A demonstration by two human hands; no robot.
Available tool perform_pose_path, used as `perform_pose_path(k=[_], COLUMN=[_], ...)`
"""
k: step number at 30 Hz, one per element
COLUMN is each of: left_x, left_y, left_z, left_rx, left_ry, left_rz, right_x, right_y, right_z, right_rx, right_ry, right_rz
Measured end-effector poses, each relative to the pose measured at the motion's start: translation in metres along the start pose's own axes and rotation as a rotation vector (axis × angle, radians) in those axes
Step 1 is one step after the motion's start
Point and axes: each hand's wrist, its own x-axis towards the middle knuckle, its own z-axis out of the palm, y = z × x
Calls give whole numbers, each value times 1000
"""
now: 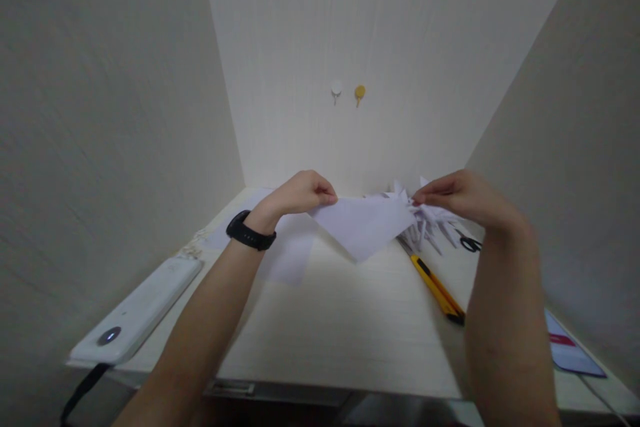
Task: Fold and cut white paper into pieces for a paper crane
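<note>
White folded paper point(364, 225), triangular, held above the desk point(340, 320): left hand point(296, 195) and right hand point(460, 197) raised, pinching opposite corners.

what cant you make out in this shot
Head view:
- Scissors: only the black handles show; the pile of folded paper covers the blades.
- Right hand: its fingertips on the paper sheet are hidden by its own knuckles.
- Phone: partly behind the right forearm.
- Wall hooks: too small for detail.

A single head-worn camera looks forward and down, close over the desk point(350, 327) toward the back wall point(380, 47).
</note>
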Motion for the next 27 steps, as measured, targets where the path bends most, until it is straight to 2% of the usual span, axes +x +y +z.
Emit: perform_pose_path(k=[3, 6, 10, 18, 23, 27], left_x=[3, 4, 2, -4, -6, -9], left_y=[-2, 0, 5, 9, -7, -31], left_z=[4, 8, 11, 2, -7, -20], left_rx=[-59, -103, -136, -215, -265, -231], left_ry=[-15, -26, -52, -105, -207, -313], left_rz=[25, 46, 51, 22, -24, -143], right_x=[2, 7, 13, 8, 0, -4], right_y=[-5, -18, -26, -14, -3, 7], right_z=[4, 16, 26, 17, 5, -1], right_rx=[93, 113, 54, 23, -29, -44], right_ry=[98, 33, -35, 9, 28, 36], right_rz=[-50, -104, -63, -12, 31, 37])
